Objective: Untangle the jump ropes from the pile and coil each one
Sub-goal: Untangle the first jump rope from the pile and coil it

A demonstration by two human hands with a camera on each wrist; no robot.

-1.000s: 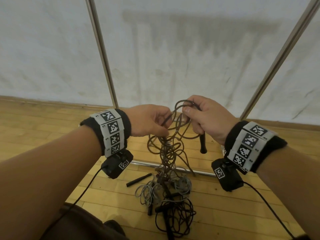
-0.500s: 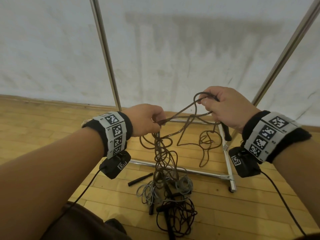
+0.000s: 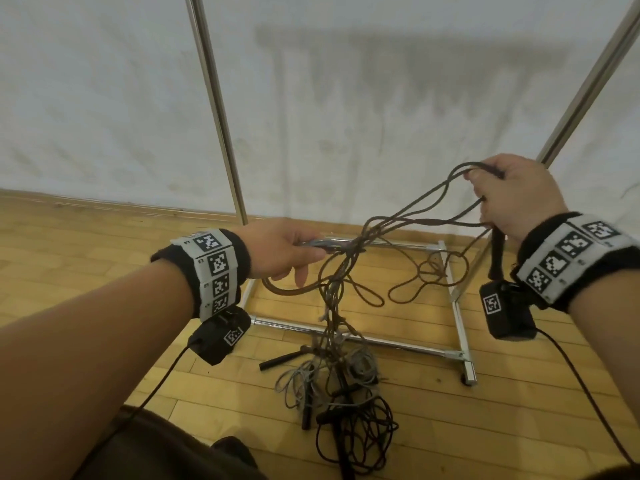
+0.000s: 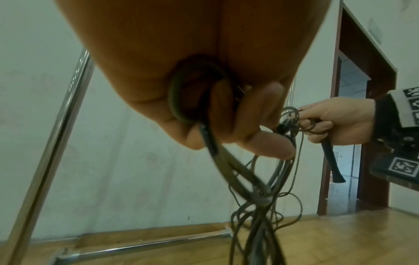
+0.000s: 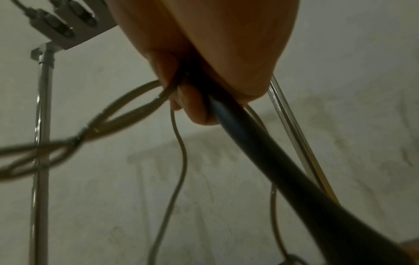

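Above the pile (image 3: 332,386), limp, snag-prone brown rope (image 3: 412,216) is gripped by left hand (image 3: 277,251) and right hand (image 3: 512,195), best held at its stiff handle (image 3: 497,252).

I can't follow single strands through the pile of ropes (image 3: 341,382) on the floor; grey and dark cords overlap there. My right hand (image 3: 512,199) covers the top of the black handle (image 3: 496,258). In the right wrist view the cord loops (image 5: 118,114) smear with blur, and the handle's end runs off the frame.
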